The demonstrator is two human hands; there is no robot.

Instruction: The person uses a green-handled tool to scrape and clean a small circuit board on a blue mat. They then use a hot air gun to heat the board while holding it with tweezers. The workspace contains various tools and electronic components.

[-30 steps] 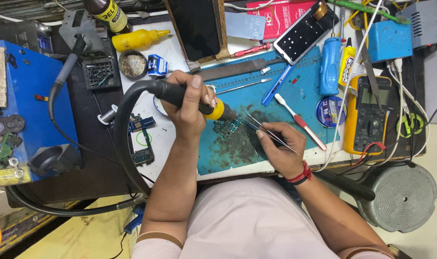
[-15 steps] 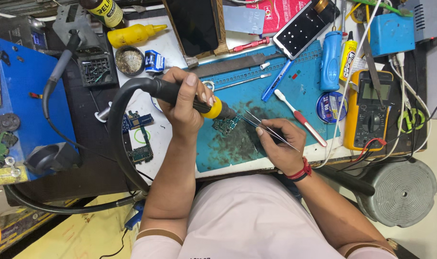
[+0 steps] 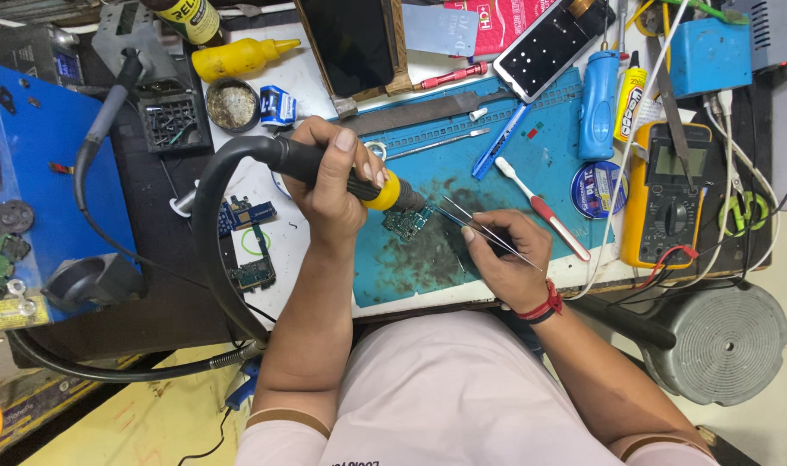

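Count on the tabletop (image 3: 311, 82): one blue work mat (image 3: 557, 138). One small circuit board (image 3: 406, 222) on the mat, two more boards (image 3: 248, 211) (image 3: 254, 274) off it at my left. One hot-air handpiece (image 3: 324, 168) in my left grip (image 3: 333, 185), one pair of tweezers (image 3: 484, 231) in my right grip (image 3: 506, 259). One toothbrush (image 3: 544, 210). One yellow multimeter (image 3: 670, 194). One yellow squeeze bottle (image 3: 236, 58). One flat metal file (image 3: 428, 112). One blue pen (image 3: 500, 142).

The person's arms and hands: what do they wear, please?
Both hands are bare, with no gloves. The right hand has a red and black band around its wrist. The left hand wears nothing. Short pale pink sleeves with brown edges end at the upper arms.
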